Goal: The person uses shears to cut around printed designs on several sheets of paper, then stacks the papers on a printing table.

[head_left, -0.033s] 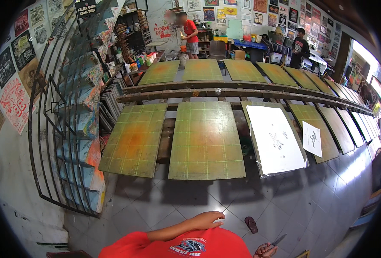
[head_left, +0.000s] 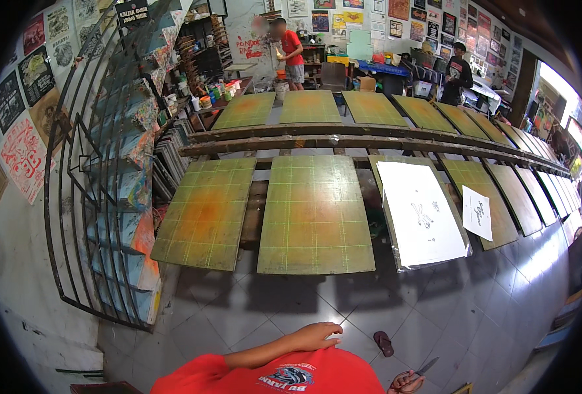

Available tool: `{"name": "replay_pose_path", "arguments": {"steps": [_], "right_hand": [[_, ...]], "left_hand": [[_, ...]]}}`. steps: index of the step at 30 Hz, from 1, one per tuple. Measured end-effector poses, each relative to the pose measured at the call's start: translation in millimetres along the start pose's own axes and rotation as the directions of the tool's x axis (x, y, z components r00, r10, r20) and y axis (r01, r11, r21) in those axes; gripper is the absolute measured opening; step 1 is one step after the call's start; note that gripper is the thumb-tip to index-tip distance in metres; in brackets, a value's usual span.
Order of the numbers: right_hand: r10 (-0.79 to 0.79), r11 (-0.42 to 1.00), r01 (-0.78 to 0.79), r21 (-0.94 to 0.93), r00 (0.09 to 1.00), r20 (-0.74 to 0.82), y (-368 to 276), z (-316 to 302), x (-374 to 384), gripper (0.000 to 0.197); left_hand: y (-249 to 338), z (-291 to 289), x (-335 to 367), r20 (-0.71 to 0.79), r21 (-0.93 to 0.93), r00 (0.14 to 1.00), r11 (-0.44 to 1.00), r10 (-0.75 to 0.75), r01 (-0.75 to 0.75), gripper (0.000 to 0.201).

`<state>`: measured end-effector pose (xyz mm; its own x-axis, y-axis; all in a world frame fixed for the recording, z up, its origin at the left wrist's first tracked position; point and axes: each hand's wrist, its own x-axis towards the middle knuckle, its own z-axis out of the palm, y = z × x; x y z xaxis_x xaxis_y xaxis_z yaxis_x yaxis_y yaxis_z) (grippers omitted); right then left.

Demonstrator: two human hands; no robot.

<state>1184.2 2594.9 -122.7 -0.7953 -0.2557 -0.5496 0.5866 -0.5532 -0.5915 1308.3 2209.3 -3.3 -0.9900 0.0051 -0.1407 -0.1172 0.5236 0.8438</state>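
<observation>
My left hand (head_left: 318, 335) rests in front of my red shirt, with the forearm bent across my body. Its fingers are loosely stretched and hold nothing. Low at the right, my right hand (head_left: 404, 383) is closed round the handle of a knife (head_left: 427, 366), whose dark blade points up and to the right. Beyond my hands stand tilted greenish printing boards, the nearest board (head_left: 315, 217) marked with a grid and an orange patch. A large white sheet with a small drawing (head_left: 422, 217) lies on the board to its right. Beside it is a smaller lettered sheet (head_left: 477, 212).
A brown sandal (head_left: 383, 343) lies on the tiled floor (head_left: 291, 308). At left rises a blue staircase with a black metal railing (head_left: 74, 262). Long beams (head_left: 370, 142) run between two rows of boards. Two people (head_left: 292, 52) stand at the back near paint pots (head_left: 215, 95).
</observation>
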Motion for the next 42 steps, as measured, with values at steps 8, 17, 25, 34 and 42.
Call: {"name": "replay_pose_path", "arguments": {"steps": [8, 17, 25, 34, 42], "right_hand": [[-0.092, 0.995, 0.091, -0.049, 0.995, -0.031, -8.3, 27.5, -4.1, 0.053], [0.006, 1.0, -0.009, -0.013, 0.979, -0.205, 13.7, 3.4, 8.7, 0.054], [-0.058, 0.995, 0.041, -0.09, 0.978, -0.2, 19.5, 3.8, 9.7, 0.051], [-0.01, 0.998, 0.024, 0.062, 0.977, -0.213, 24.4, 14.4, 2.8, 0.04], [-0.086, 0.996, 0.071, -0.062, 0.946, -0.312, 21.1, 29.6, -6.0, 0.035]], "left_hand": [[-6.9, 2.4, -0.6, -0.089, 0.014, 0.995, 0.999, -0.044, 0.045, 0.037], [-13.2, 5.8, 2.2, -0.091, 0.043, 0.995, 0.998, -0.034, 0.038, 0.035], [-23.2, 3.6, 5.9, -0.097, 0.064, 0.995, 0.998, -0.009, 0.015, 0.035], [-28.2, -6.7, 7.9, -0.037, 0.071, 0.998, 0.996, -0.042, 0.045, 0.037], [-32.7, -10.0, 9.2, -0.039, 0.09, 0.998, 0.995, -0.044, 0.048, 0.037]]}}
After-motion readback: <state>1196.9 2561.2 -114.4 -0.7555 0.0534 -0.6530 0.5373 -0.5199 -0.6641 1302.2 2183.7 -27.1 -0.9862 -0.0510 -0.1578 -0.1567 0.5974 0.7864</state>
